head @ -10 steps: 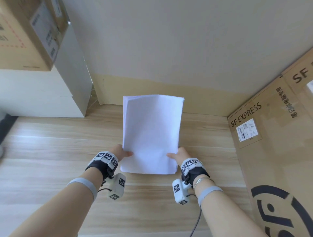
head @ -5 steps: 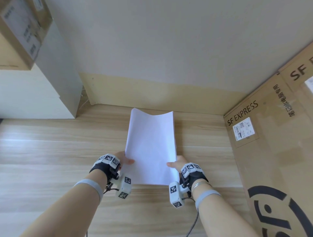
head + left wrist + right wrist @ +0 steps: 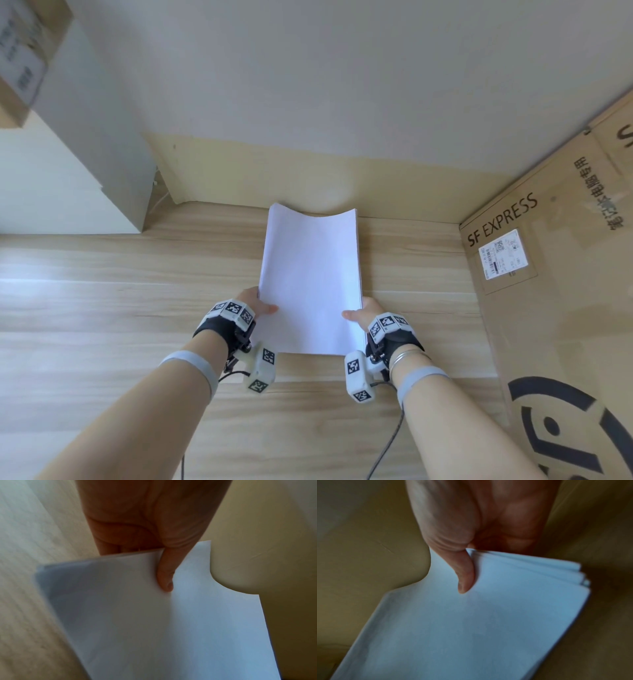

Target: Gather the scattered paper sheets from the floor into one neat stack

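Note:
A stack of white paper sheets (image 3: 310, 281) is held upright-tilted over the wooden floor, bowed inward along its top edge. My left hand (image 3: 255, 305) pinches its left side, thumb on the front face and fingers behind. My right hand (image 3: 363, 313) pinches the right side the same way. In the left wrist view the thumb lies on the stack of paper sheets (image 3: 154, 622). In the right wrist view the stack of paper sheets (image 3: 471, 622) shows several slightly offset edges at its near corner.
A large SF Express cardboard box (image 3: 555, 308) stands at the right. A white cabinet (image 3: 68, 178) with a cardboard box (image 3: 20, 61) on top is at the left. The wall's skirting (image 3: 308, 178) runs behind the wooden floor (image 3: 120, 291).
The stack has come lower and nearer the floor with both hands still pinching its sides. Its sheets look more squared up, and its top edge now bows inward.

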